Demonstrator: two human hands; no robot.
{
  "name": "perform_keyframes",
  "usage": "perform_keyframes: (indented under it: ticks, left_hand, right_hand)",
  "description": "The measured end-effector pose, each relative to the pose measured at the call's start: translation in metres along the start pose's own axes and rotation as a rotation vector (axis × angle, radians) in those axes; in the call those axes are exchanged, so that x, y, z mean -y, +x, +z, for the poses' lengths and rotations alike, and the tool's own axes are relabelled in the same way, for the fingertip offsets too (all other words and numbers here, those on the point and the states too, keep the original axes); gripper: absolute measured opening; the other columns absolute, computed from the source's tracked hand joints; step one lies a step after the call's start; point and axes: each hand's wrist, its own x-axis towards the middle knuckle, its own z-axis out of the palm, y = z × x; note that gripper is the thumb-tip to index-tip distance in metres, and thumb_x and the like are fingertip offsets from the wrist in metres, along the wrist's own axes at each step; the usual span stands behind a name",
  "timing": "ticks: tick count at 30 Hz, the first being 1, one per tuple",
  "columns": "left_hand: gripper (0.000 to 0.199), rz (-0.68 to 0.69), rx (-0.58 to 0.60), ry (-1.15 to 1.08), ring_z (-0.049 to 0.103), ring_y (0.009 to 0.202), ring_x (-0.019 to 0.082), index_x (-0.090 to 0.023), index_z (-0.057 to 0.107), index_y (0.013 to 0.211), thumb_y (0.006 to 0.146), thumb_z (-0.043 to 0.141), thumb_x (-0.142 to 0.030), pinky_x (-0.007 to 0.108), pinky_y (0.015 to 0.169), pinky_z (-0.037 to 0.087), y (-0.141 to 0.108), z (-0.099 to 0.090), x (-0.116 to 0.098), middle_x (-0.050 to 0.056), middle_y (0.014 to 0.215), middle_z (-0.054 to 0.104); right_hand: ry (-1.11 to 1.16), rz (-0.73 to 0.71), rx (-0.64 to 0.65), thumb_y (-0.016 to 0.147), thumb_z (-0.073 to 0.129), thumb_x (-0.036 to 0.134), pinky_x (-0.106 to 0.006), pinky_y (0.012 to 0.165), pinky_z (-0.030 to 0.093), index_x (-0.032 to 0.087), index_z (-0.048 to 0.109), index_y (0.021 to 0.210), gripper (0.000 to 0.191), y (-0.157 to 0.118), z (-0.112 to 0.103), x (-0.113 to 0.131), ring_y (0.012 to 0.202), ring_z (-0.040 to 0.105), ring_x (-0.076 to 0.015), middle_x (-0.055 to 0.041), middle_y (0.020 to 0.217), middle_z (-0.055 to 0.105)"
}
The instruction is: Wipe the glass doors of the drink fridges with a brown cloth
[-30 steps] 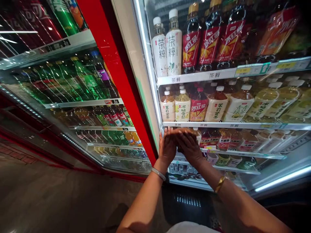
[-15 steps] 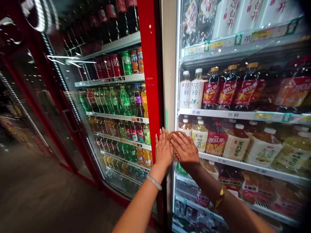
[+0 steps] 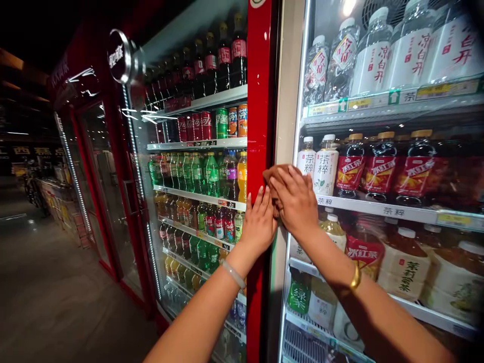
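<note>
A soft, wrinkled brown cloth (image 3: 273, 174) sits just off centre toward three o'clock, bunched over the upright cream strip (image 3: 286, 101). The right hand (image 3: 297, 199) lies over it, fingers loosely spread; whether they pinch the folds underneath, I cannot tell. The left hand (image 3: 259, 219), at the cloth's seven o'clock, has fingers straight and released, apparently resting along the glossy red frame (image 3: 260, 101). The strip's straight edges run twelve to six. Smooth white-labelled bottles (image 3: 327, 164) stand near, toward three; dull grey floor (image 3: 75, 302) stretches toward eight.
</note>
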Motion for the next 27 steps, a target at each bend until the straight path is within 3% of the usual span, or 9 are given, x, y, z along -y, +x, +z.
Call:
perform_keyframes:
  ticks: [2, 7, 9, 11, 16, 18, 20, 25, 27]
  left_hand:
    - [0.064, -0.013, -0.043, -0.005, 0.019, 0.16, 0.029, -0.008, 0.037, 0.158, 0.096, 0.048, -0.021, 0.057, 0.13, 0.024, 0.021, -0.006, 0.002, 0.015, 0.167, 0.036]
    - [0.071, 0.063, -0.078, -0.001, 0.024, 0.159, 0.03, -0.007, 0.032, 0.16, 0.094, 0.051, -0.026, 0.053, 0.128, 0.03, 0.013, 0.001, 0.003, 0.015, 0.166, 0.039]
    - [0.071, 0.101, -0.131, 0.001, 0.022, 0.16, 0.029, -0.007, 0.032, 0.16, 0.094, 0.05, -0.026, 0.052, 0.129, 0.028, 0.023, 0.003, 0.009, 0.015, 0.165, 0.04]
    - [0.068, 0.116, -0.219, 0.0, 0.019, 0.161, 0.029, -0.007, 0.034, 0.159, 0.094, 0.048, -0.025, 0.053, 0.131, 0.022, 0.059, -0.003, 0.018, 0.016, 0.164, 0.041]
    - [0.062, 0.127, -0.421, -0.017, 0.017, 0.161, 0.029, -0.003, 0.044, 0.152, 0.094, 0.044, -0.025, 0.052, 0.133, 0.007, 0.209, -0.05, 0.042, 0.02, 0.164, 0.04]
    - [0.059, 0.128, -0.442, -0.022, 0.023, 0.16, 0.03, -0.003, 0.049, 0.148, 0.094, 0.041, -0.024, 0.053, 0.133, 0.007, 0.244, -0.069, 0.048, 0.02, 0.162, 0.044]
    - [0.057, 0.15, -0.433, -0.021, 0.026, 0.158, 0.031, -0.002, 0.051, 0.146, 0.094, 0.04, -0.024, 0.054, 0.132, 0.009, 0.247, -0.076, 0.05, 0.021, 0.159, 0.047]
    - [0.056, 0.321, -0.441, -0.017, 0.027, 0.158, 0.027, -0.006, 0.052, 0.147, 0.096, 0.04, -0.027, 0.05, 0.133, 0.002, 0.194, -0.054, 0.053, 0.019, 0.156, 0.052]
    - [0.058, 0.362, -0.476, -0.037, 0.024, 0.159, 0.025, -0.007, 0.048, 0.15, 0.096, 0.04, -0.027, 0.049, 0.133, -0.002, 0.197, -0.049, 0.058, 0.018, 0.156, 0.052]
  right_hand:
    - [-0.008, 0.002, -0.027, 0.102, 0.048, 0.025, -0.057, 0.13, 0.025, 0.021, 0.061, 0.141, 0.041, 0.021, -0.004, -0.003, 0.153, 0.036, -0.0273, -0.007, 0.159, 0.049]
    - [-0.077, -0.149, -0.011, 0.1, 0.047, 0.018, -0.054, 0.129, 0.028, 0.018, 0.052, 0.149, 0.05, -0.004, -0.012, -0.005, 0.155, 0.032, -0.027, -0.0081, 0.163, 0.043]
    - [-0.097, -0.212, -0.006, 0.099, 0.046, 0.017, -0.055, 0.128, 0.028, 0.017, 0.051, 0.15, 0.05, 0.007, -0.015, -0.015, 0.155, 0.032, -0.0273, -0.0087, 0.163, 0.044]
    - [-0.117, -0.24, -0.004, 0.1, 0.046, 0.018, -0.057, 0.128, 0.027, 0.017, 0.052, 0.149, 0.05, 0.049, -0.018, -0.032, 0.154, 0.033, -0.0282, -0.0092, 0.162, 0.045]
    - [-0.143, -0.173, -0.124, 0.102, 0.045, 0.024, -0.06, 0.125, 0.031, 0.019, 0.063, 0.139, 0.042, 0.214, -0.027, -0.08, 0.148, 0.042, -0.0304, -0.0098, 0.153, 0.054]
    - [-0.146, -0.146, -0.172, 0.1, 0.048, 0.026, -0.059, 0.122, 0.036, 0.019, 0.066, 0.135, 0.04, 0.248, -0.031, -0.086, 0.143, 0.047, -0.0318, -0.0118, 0.148, 0.058]
    - [-0.157, -0.139, -0.19, 0.1, 0.049, 0.027, -0.058, 0.121, 0.038, 0.018, 0.066, 0.135, 0.04, 0.244, -0.031, -0.084, 0.142, 0.047, -0.0321, -0.0132, 0.148, 0.058]
    - [-0.23, -0.208, -0.173, 0.102, 0.043, 0.023, -0.054, 0.128, 0.03, 0.022, 0.053, 0.149, 0.048, 0.164, -0.026, -0.071, 0.153, 0.035, -0.0268, -0.0078, 0.159, 0.048]
    - [-0.25, -0.211, -0.163, 0.102, 0.044, 0.023, -0.054, 0.128, 0.03, 0.023, 0.052, 0.15, 0.048, 0.165, -0.027, -0.073, 0.153, 0.034, -0.0262, -0.007, 0.16, 0.047]
